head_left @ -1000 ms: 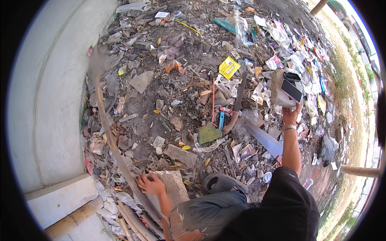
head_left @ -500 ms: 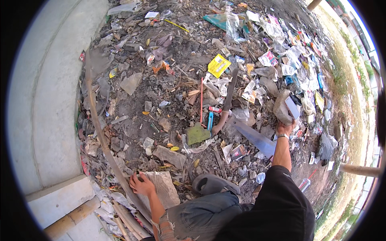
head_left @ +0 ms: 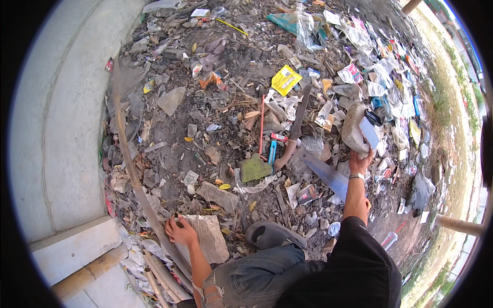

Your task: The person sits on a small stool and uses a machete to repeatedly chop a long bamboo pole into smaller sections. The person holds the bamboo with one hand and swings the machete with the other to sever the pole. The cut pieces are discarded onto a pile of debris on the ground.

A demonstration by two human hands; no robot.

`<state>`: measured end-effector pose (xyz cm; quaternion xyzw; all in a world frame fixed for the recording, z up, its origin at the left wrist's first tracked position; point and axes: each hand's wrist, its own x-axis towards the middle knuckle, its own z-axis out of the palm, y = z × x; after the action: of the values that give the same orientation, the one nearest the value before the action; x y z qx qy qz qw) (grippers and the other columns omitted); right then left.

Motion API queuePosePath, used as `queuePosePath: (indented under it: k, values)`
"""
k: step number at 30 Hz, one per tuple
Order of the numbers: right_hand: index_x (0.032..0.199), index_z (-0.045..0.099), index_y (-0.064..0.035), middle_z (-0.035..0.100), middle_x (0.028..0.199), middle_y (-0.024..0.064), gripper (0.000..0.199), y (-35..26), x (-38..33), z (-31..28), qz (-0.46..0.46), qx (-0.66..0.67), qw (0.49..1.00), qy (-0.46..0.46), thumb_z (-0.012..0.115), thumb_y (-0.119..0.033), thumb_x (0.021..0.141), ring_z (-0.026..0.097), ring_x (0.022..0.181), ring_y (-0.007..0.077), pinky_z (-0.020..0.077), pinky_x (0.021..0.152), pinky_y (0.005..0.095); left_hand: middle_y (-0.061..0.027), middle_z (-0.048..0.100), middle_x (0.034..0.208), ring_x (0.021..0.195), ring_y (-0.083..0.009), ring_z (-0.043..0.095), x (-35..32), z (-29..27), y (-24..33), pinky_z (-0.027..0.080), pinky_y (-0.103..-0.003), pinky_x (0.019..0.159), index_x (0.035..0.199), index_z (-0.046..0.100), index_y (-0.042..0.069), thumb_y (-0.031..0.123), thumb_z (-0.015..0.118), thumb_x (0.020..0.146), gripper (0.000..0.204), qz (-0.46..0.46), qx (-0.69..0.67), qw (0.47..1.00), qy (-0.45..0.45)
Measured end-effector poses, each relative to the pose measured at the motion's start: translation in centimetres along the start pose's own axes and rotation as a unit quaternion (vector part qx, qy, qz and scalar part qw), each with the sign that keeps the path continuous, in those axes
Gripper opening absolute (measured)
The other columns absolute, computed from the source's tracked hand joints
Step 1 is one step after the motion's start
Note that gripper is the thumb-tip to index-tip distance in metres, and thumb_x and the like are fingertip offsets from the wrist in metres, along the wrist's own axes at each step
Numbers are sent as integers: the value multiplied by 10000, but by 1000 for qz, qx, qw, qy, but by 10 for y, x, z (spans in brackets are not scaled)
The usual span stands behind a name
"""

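Two hands are at work over a litter-strewn patch of dark earth. The right hand (head_left: pixel 360 160) reaches up at arm's length and closes its fingers on the lower end of a grey, rounded rock (head_left: pixel 353 128), rough and dusty, that stands on end among the rubbish; a flat, pale rectangular slab (head_left: pixel 368 132), smooth and thin like a phone, lies against the rock's right face just above the fingers. A bracelet (head_left: pixel 356 176) circles that wrist.

The left hand (head_left: pixel 179 232), well apart from the rock and low in the view, rests palm down with fingers loosely spread on a crumpled sheet of grey-brown paper or sacking (head_left: pixel 208 237), holding nothing that can be made out. A long, curved bamboo strip (head_left: pixel 128 159) runs just beside it, along the edge of a smooth concrete wall (head_left: pixel 56 133).

Between the hands lie a torn blue plastic sheet (head_left: pixel 322 172), a flat green scrap (head_left: pixel 255 168), a thin red stick (head_left: pixel 262 123) and a dark, bent blade-like bar (head_left: pixel 297 123). A glossy yellow wrapper (head_left: pixel 285 79) lies farther up. A grey rubber sandal (head_left: pixel 271 235) sits near the person's knee.
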<state>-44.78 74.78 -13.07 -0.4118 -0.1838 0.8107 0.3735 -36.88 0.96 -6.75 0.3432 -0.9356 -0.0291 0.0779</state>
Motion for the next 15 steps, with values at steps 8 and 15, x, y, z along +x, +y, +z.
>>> queuePosePath:
  k: [8, 15]
  values:
    - [1454, 511, -127, 550, 1438, 115, 688, 37, 5, 45, 30, -57, 997, -42, 663, -535, 921, 495, 1368, 310, 409, 1139, 497, -12, 563, 1458, 1407, -277, 435, -1, 2, 5, 328, -614, 1063, 1303, 657, 213, 559, 527, 1027, 461, -8, 0, 1000, -5]
    - [1434, 525, -96, 490, 1513, 158, 679, 32, 12, 38, 45, -58, 994, -78, 717, -482, 909, 471, 1401, 340, 405, 1183, 517, -23, 565, 1447, 1400, -288, 441, -2, 4, 4, 337, -603, 1063, 1300, 654, 222, 532, 552, 1018, 431, -6, -2, 1000, 5]
